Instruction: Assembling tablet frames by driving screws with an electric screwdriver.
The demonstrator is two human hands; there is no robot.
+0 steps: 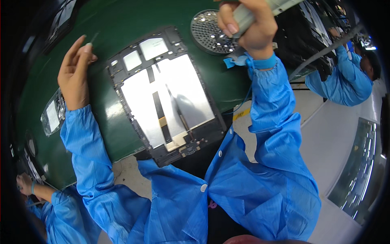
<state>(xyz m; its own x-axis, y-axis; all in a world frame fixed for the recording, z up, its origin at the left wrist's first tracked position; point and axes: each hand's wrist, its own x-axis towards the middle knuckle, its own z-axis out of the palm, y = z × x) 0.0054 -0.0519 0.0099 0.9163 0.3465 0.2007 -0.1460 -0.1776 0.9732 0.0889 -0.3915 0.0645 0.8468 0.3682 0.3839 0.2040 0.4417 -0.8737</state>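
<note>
My right hand (pixel 256 30) is wrapped round the pale grey-green body of an electric screwdriver (pixel 280 5), at the upper right. Below its lower end, a round metal screw plate (pixel 205 30) full of small holes lies on the bench; the tool's tip is hard to make out. An opened tablet housing (pixel 191 93), black-framed with large silver battery panels, rests between my arms, its near end over the bench edge. To its left, my left hand (pixel 76 69) is raised with thumb and fingers drawn together near a faint thin streak. What they hold is unclear.
The green bench top (pixel 109 24) runs under everything. A bagged flat part (pixel 53 116) lies left of my left forearm. Dark stacked parts (pixel 298 36) and a grey cable (pixel 325 53) sit at the right. Co-workers in blue sleeves (pixel 339 87) are at right and lower left.
</note>
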